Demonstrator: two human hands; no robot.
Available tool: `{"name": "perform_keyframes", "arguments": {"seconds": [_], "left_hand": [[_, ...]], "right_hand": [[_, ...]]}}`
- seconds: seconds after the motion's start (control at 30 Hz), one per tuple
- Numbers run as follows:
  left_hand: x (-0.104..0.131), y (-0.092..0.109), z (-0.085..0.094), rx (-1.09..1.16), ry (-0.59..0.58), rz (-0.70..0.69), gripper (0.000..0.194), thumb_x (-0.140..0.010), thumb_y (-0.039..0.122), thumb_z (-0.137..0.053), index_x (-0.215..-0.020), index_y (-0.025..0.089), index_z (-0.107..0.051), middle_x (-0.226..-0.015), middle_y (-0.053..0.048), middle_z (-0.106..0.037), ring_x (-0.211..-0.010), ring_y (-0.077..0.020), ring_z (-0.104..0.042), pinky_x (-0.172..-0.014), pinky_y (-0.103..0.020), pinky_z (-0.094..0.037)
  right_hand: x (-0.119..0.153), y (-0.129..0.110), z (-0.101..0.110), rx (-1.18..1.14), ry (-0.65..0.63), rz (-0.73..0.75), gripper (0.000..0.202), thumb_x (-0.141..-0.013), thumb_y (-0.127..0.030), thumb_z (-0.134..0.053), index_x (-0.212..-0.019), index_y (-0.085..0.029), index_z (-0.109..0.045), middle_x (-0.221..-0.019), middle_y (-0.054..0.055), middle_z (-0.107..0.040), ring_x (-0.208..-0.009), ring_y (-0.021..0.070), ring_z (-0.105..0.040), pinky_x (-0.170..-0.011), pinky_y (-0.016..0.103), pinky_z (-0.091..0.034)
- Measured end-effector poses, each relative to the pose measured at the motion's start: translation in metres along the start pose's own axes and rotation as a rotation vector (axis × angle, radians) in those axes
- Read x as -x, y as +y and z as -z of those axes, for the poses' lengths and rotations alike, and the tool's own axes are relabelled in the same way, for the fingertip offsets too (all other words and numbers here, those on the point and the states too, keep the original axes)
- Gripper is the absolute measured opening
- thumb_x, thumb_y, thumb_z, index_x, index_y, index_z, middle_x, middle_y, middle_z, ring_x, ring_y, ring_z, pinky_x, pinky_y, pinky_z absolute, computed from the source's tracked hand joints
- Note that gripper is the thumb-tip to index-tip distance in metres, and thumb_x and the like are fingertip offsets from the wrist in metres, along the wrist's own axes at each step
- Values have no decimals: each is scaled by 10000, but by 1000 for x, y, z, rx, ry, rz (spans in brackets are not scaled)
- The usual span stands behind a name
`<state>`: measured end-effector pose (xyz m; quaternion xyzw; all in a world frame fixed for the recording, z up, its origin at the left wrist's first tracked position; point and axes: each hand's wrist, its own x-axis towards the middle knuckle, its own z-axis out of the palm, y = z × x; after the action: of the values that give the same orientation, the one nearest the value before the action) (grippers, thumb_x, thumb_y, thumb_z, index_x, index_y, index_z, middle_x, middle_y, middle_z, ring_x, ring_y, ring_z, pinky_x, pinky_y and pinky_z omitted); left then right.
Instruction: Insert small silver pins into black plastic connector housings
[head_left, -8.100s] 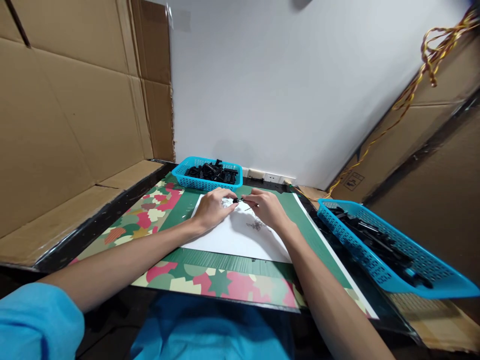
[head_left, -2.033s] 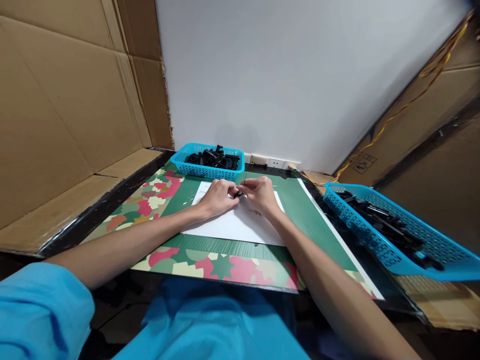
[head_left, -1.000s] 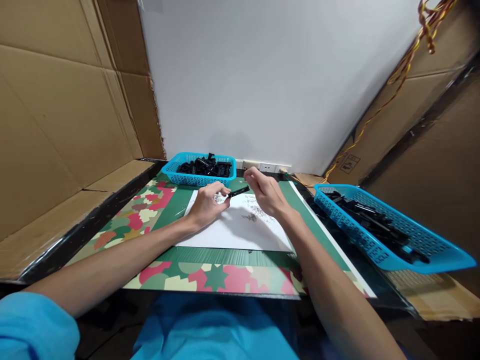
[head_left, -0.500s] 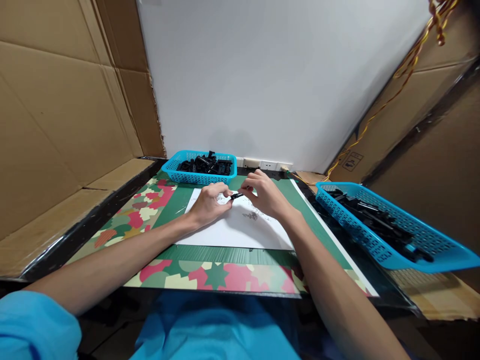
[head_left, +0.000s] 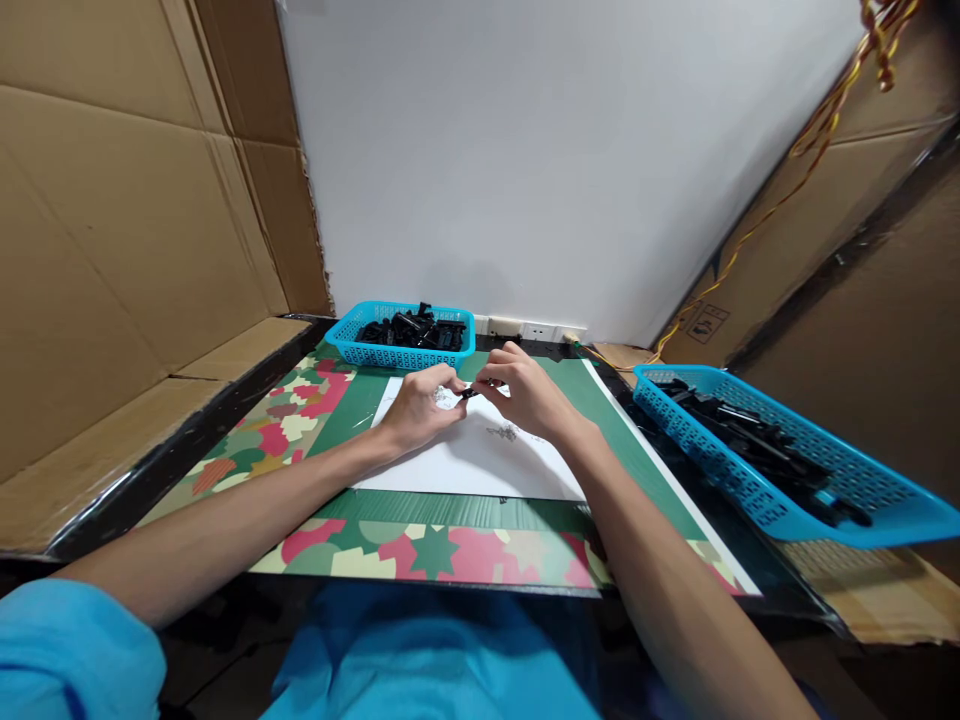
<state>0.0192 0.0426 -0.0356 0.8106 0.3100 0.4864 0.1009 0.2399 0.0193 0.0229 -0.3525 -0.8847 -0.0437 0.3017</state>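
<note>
Between my two hands, above the white paper [head_left: 465,465], is a small black plastic part [head_left: 469,393]. My left hand [head_left: 420,405] pinches its left end between thumb and fingers. The fingers of my right hand [head_left: 521,390] are closed at its other end; whether they hold the part itself or some tiny piece against it is hidden. Small dark metal-looking bits [head_left: 504,432] lie scattered on the paper below my hands, too small to name.
A blue basket [head_left: 401,357] of black parts stands at the back. Another blue basket [head_left: 757,500] with longer black parts is at the right. A green patterned mat [head_left: 431,550] lies under the paper. Cardboard walls [head_left: 135,200] and twisted yellow wires [head_left: 780,205] border the table.
My right hand has come slightly closer to my left, covering more of the black part. My left hand keeps its grip in nearly the same place.
</note>
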Motion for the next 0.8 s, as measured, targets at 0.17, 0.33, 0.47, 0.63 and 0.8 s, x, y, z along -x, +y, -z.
{"name": "perform_keyframes", "arguments": {"seconds": [0.17,0.33,0.47,0.63,0.8], "left_hand": [[1,-3,0,20,35,-4,124,-789,155,-781,-813,209,-673,-860,-17,-766,-808,-197,-716,-759,-325,-549],[5,-2,0,71,64,18,102,-754,163,-800,-788,198,-712,-847,-32,-794,-775,-201,-733,-730,-328,-574],[8,-1,-1,107,68,47,92,-719,146,-807,-776,186,-747,-833,-41,-811,-756,-203,-748,-709,-326,-588],[7,-4,-1,103,77,134,80,-708,179,-824,-765,175,-768,-782,-49,-813,-712,-209,-753,-700,-337,-603],[5,-8,-3,116,39,170,84,-716,199,-827,-748,173,-754,-749,-47,-803,-684,-207,-758,-706,-331,-608]], "right_hand": [[-2,-1,-4,-31,-10,2,247,-1071,-258,-612,-879,-213,-761,-862,82,-632,-922,260,-506,-805,380,-448],[-3,-3,-8,-67,-22,21,284,-1069,-211,-596,-873,-205,-801,-846,81,-610,-906,251,-490,-793,379,-444],[-3,-3,-12,-78,-28,45,315,-1060,-168,-587,-837,-200,-808,-809,70,-605,-863,236,-476,-765,371,-423],[-5,2,-20,-76,-20,43,354,-1059,-161,-575,-779,-196,-789,-793,62,-599,-830,220,-466,-747,356,-404],[-5,6,-26,-58,-15,50,377,-1074,-171,-571,-753,-189,-769,-761,56,-576,-803,213,-446,-747,351,-389]]}}
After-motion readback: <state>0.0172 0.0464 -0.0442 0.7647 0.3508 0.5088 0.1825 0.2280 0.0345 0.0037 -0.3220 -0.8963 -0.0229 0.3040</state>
